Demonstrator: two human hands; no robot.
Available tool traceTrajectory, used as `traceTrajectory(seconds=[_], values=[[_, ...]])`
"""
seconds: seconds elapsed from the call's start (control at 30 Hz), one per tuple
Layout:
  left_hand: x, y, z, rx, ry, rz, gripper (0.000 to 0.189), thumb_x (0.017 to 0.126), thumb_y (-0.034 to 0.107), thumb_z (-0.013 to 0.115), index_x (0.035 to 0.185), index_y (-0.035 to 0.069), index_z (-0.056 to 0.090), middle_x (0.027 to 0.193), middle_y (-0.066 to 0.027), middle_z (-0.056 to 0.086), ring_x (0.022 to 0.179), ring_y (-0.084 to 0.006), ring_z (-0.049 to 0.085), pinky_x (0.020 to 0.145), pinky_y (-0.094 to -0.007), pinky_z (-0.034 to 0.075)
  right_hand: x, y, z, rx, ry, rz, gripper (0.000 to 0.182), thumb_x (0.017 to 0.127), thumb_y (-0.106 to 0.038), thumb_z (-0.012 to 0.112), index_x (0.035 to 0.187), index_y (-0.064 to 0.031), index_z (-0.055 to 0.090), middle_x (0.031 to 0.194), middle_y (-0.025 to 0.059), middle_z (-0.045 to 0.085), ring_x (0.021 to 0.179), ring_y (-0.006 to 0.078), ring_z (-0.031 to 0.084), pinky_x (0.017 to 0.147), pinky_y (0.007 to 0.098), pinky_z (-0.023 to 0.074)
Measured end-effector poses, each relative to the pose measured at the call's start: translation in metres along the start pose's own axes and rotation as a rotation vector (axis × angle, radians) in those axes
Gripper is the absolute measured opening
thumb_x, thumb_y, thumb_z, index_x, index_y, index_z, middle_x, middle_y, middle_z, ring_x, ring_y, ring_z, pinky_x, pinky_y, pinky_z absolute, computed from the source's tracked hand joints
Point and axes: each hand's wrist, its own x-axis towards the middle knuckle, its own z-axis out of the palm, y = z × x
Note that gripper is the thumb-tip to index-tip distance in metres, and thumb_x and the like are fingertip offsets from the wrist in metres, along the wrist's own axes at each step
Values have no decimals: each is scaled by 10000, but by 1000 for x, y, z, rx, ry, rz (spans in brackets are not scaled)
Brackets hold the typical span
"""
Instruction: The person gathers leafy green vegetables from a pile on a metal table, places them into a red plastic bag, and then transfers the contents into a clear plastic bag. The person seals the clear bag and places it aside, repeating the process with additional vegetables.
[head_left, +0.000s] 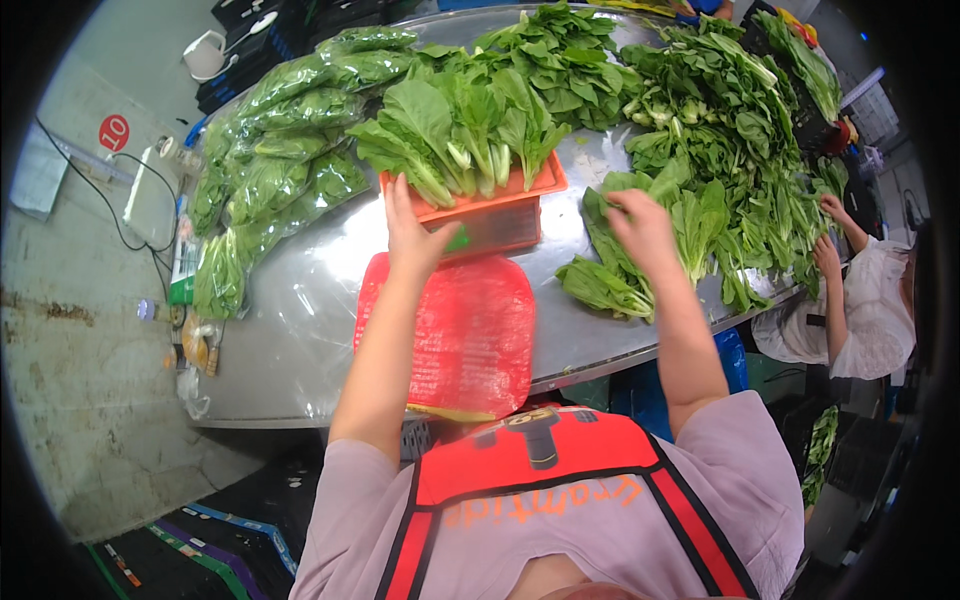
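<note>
Several heads of leafy greens (465, 135) lie in an orange plastic tray (551, 180) on top of a scale (487, 229) with a lit green display. My left hand (414, 232) is at the tray's left front corner, its thumb spread over the display; whether it grips the rim I cannot tell. My right hand (637, 221) is over loose greens (604, 232) right of the scale, fingers bent against a leaf; a firm hold is not clear. One more head (604, 289) lies just in front. A red plastic sheet (450, 330) with print lies before the scale.
Bagged greens (292, 112) are stacked at the left of the metal table (285, 360). Loose greens (720, 127) pile up at the back and right. A co-worker's hands (829, 255) touch the pile's right edge. Black crates (810, 127) stand beyond; a white jug (204, 56) sits at the back left.
</note>
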Motion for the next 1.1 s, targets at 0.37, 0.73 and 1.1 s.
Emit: traceTrajectory(seconds=[0.37, 0.73, 1.1], values=[[34, -22, 11, -38, -45, 92, 920, 632, 51, 800, 1398, 31, 291, 1335, -204, 402, 1245, -359, 405, 1031, -377, 370, 70, -89, 129, -37, 258, -145, 407, 744, -316, 730, 1035, -70, 585, 968, 97, 641, 898, 268, 616, 738, 357, 500], [49, -35, 9, -384, -189, -78, 884, 694, 81, 766, 1417, 26, 261, 1353, -229, 375, 1242, -348, 421, 1039, -385, 361, 91, -94, 144, -127, 196, -321, 233, 745, -175, 662, 927, -97, 539, 783, 88, 587, 724, 293, 611, 620, 406, 502], [68, 18, 57, -86, 184, -423, 964, 681, 322, 760, 1417, 5, 225, 1414, -299, 259, 1316, -428, 286, 1089, -440, 263, 89, -84, 92, 998, 312, 188, 333, 815, -37, 646, 1118, 0, 512, 851, 62, 606, 669, 86, 561, 583, 213, 468]])
